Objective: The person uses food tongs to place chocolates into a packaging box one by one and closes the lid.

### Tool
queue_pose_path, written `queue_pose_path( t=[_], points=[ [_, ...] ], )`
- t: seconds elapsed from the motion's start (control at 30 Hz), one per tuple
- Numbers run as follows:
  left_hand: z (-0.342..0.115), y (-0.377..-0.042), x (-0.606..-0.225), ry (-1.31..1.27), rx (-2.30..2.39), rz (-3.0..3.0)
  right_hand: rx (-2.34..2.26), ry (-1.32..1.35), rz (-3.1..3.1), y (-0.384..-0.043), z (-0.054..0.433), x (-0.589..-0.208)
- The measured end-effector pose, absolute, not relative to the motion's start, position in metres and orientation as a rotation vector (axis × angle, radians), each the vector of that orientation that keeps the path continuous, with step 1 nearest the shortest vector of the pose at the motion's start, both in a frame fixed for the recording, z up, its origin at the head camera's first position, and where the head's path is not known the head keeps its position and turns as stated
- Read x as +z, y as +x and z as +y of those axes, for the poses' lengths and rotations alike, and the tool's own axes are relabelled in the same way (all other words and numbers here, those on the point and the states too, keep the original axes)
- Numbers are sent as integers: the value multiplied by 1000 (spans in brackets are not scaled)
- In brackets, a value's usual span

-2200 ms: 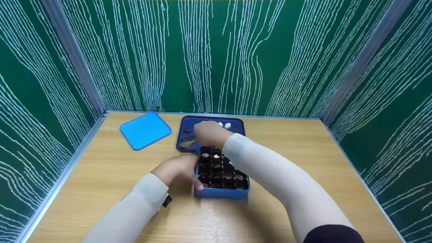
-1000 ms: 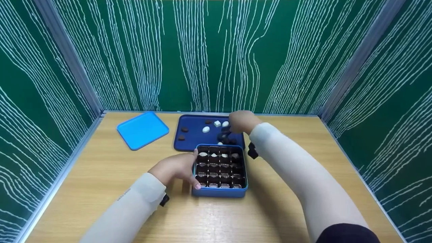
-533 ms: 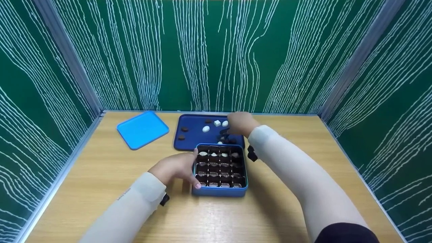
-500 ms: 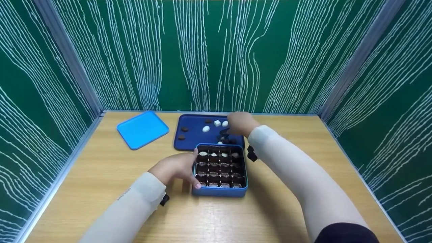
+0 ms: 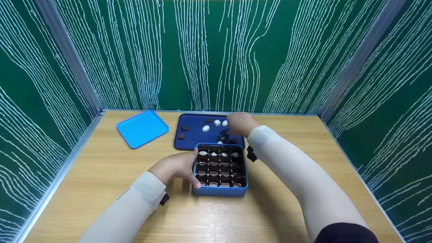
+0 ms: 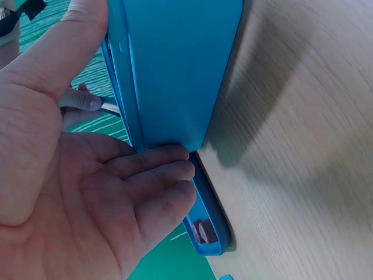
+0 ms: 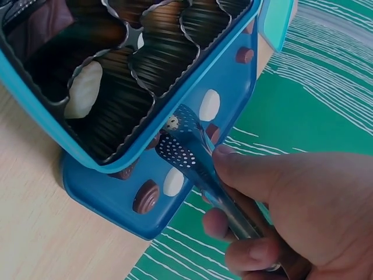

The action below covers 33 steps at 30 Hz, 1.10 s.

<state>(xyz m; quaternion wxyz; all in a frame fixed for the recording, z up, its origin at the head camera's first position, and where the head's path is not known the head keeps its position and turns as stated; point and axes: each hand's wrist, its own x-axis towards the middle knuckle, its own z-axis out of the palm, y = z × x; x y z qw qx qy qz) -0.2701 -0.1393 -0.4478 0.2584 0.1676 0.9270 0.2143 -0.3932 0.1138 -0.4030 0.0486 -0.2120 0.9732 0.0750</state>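
Note:
My left hand (image 5: 176, 166) holds the left side of a blue box (image 5: 221, 191), thumb at its front corner and fingers toward the back. The left wrist view shows the fingertips (image 6: 175, 169) against its wall. Inside is a dark divided insert (image 5: 219, 169), with pale chocolates and a brown one along a row near the back. In my right hand (image 7: 303, 201) is a pair of metal tongs (image 7: 201, 175) with perforated heads. The heads are low over the dark blue tray (image 5: 199, 144), around a speckled white chocolate (image 7: 172, 122), partly hidden. Whether they squeeze it I cannot tell.
White chocolates (image 5: 206, 128) and brown chocolates (image 5: 184, 128) lie scattered on the tray, directly behind the box. A light blue lid or shallow tray (image 5: 143, 129) lies to the left. Green walls (image 5: 216, 57) with white lines enclose the wooden table (image 5: 111, 175).
My right hand has moved with the tongs from the tray's left part to its right part, uncovering the box's contents. Over the last second it shifts only slightly. My left hand stays on the box.

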Motion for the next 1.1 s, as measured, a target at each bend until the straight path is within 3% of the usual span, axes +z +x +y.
queue_pose_path(
  t=[0.63, 1.1],
  points=[
    [-139, -269, -447, 452, 563, 2525, 186, -635, 2929, -381, 125, -368],
    [-139, -267, -446, 448, 549, 2525, 322, -963, 2781, -317, 149, -334]
  ],
)
